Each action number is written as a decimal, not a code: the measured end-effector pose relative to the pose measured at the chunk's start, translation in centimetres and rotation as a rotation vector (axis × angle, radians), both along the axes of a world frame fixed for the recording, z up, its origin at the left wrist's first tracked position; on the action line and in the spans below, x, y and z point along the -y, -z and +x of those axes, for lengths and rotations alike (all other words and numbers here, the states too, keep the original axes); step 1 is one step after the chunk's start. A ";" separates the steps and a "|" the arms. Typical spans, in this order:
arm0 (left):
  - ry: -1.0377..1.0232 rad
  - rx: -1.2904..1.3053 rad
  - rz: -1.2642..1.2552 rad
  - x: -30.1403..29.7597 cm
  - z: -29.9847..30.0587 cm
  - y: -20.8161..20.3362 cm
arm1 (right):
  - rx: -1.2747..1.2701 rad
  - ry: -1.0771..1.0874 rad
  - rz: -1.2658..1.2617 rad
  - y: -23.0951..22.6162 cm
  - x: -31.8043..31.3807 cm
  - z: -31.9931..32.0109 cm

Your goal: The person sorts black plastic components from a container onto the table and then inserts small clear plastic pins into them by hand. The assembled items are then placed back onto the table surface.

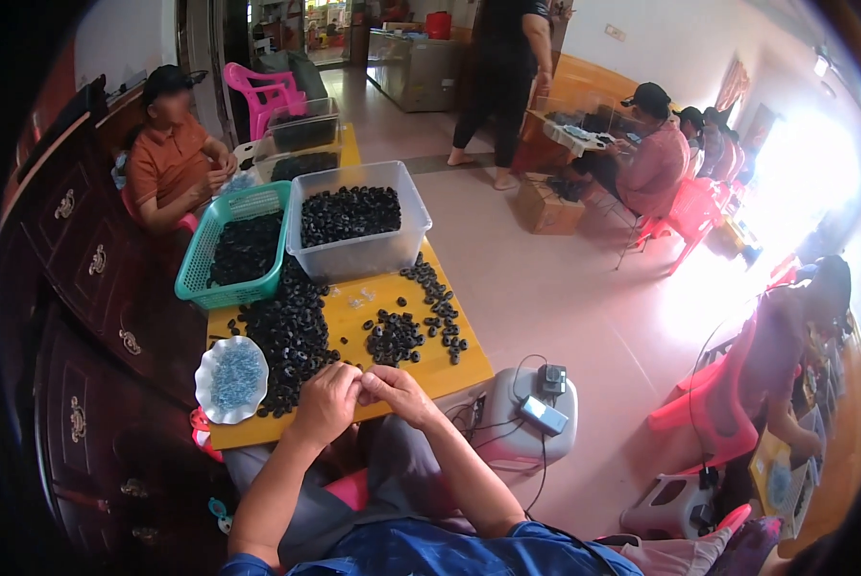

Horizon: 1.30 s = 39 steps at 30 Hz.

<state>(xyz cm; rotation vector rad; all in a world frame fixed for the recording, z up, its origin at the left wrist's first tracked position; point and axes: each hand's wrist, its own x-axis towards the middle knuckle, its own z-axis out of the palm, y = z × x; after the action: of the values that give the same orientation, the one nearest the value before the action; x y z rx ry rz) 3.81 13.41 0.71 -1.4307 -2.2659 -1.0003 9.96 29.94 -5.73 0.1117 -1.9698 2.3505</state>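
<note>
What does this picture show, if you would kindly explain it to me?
There is no machine: a person in blue is working with a bare left hand and right hand. The single picture comes from a wide fisheye camera worn on the head, looking down, so straight edges bend near its rim. Both hands meet in a pinch over the near edge of the yellow table; anything held is too small to make out. On the table are loose black pieces, a white wavy-edged dish of small bluish pieces, and a green basket and clear tub, both holding black pieces.
</note>
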 end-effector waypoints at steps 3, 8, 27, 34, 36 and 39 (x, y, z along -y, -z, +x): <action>0.019 0.203 0.125 1.0 0.9 -0.5 | -0.007 -0.120 -0.090 -0.4 0.1 0.2; 0.010 0.284 0.177 2.5 1.9 -0.5 | -0.001 -0.175 -0.106 -0.8 1.0 0.8; 0.000 0.613 0.057 9.6 6.3 6.5 | -0.044 0.598 0.842 -1.7 -5.6 -7.3; 0.068 0.686 0.083 9.8 7.3 7.1 | 0.090 0.548 1.308 -0.4 -8.7 -15.7; 0.062 0.647 0.068 9.8 7.5 7.7 | 0.136 0.560 1.366 0.2 -9.5 -16.8; 0.069 0.597 0.037 9.9 7.5 7.9 | 0.145 0.700 1.416 0.8 -11.2 -17.6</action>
<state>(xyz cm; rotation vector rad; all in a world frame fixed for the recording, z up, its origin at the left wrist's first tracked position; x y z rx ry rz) 11.31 3.46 -7.18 -1.3275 -2.5755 -1.6637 -7.61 41.16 -6.53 -0.5662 -2.6558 0.3354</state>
